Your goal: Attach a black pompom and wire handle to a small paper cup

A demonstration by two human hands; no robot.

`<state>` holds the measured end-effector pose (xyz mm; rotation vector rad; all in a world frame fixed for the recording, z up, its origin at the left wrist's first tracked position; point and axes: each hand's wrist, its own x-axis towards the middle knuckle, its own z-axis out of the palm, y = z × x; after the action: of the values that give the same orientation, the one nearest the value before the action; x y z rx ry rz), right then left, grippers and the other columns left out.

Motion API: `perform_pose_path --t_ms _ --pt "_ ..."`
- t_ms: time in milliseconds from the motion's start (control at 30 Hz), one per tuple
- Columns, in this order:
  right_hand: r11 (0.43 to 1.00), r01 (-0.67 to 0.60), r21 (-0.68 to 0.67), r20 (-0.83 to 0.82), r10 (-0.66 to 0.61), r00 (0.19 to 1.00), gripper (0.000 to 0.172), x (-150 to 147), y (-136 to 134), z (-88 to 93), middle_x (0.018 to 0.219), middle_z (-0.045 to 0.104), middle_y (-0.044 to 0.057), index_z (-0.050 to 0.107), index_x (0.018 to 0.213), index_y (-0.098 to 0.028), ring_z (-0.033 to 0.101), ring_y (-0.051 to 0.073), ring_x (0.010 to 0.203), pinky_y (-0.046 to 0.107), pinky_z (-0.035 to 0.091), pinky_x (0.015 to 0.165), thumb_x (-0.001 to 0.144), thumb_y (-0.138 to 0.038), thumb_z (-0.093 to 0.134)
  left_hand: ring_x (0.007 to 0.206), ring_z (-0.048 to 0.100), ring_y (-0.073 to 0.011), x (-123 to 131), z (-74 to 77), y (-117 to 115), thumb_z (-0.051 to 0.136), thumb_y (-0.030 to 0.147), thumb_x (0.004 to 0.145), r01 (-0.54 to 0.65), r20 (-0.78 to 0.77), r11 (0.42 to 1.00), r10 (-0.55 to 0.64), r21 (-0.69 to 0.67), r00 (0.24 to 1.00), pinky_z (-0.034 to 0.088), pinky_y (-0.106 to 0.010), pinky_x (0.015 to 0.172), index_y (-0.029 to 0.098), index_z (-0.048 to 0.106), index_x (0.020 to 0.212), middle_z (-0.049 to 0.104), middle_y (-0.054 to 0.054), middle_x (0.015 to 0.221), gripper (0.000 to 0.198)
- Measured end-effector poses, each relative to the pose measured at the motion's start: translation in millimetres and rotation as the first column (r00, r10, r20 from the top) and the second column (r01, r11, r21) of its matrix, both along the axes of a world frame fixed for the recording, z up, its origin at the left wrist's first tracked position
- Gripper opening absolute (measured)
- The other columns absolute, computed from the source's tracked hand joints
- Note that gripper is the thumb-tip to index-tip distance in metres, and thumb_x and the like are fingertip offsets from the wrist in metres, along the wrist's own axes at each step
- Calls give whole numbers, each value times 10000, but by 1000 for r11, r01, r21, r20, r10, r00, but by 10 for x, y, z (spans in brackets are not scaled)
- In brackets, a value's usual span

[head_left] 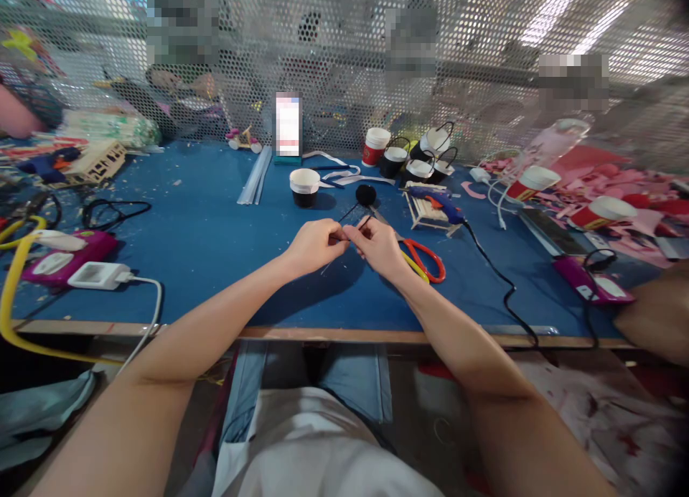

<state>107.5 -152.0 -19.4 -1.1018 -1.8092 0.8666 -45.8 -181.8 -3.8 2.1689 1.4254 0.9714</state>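
Note:
My left hand (316, 245) and my right hand (378, 247) meet over the middle of the table, fingertips pinched together. Between them runs a thin dark strand (349, 212), its exact kind unclear; most of it is hidden by my fingers. Just beyond the fingertips is a round black fuzzy ball (366, 194). Scissors with red and yellow handles (425, 261) lie beside my right hand, their blades partly covered by it. Farther off, beyond my left hand, stands a white paper cup with a black lower part (304, 188).
A glue gun (438, 201) rests on a small wooden rack (430, 213), its cord trailing to the front edge. Several black-and-white cups with handles (395, 162) stand behind. A lit phone (288, 127) leans at the mesh. Purple power strips (69, 258) sit left and right.

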Motion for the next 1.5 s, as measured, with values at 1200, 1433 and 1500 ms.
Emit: perform_pose_path --t_ms 1200,1433,1500 --pt "981 -183 -64 -89 177 980 351 78 62 26 528 498 -43 496 729 -173 467 68 434 200 404 417 771 -518 551 543 457 -75 -33 -53 86 557 315 725 178 251 961 -123 -210 960 357 -202 524 105 599 678 576 -2 611 219" --pt "981 -173 -89 -58 168 984 360 95 59 47 515 483 -48 467 703 -182 455 65 418 201 398 413 789 -526 525 650 567 -114 -58 21 48 538 253 743 164 96 979 -153 -122 984 425 -219 610 120 647 768 665 -42 733 174" --pt "983 -162 -84 -32 160 987 358 91 52 56 511 485 -49 467 705 -181 455 65 410 203 392 415 788 -524 527 624 560 -112 -47 26 36 539 240 739 118 37 990 -115 -76 993 416 -214 584 124 645 743 658 -37 706 157"
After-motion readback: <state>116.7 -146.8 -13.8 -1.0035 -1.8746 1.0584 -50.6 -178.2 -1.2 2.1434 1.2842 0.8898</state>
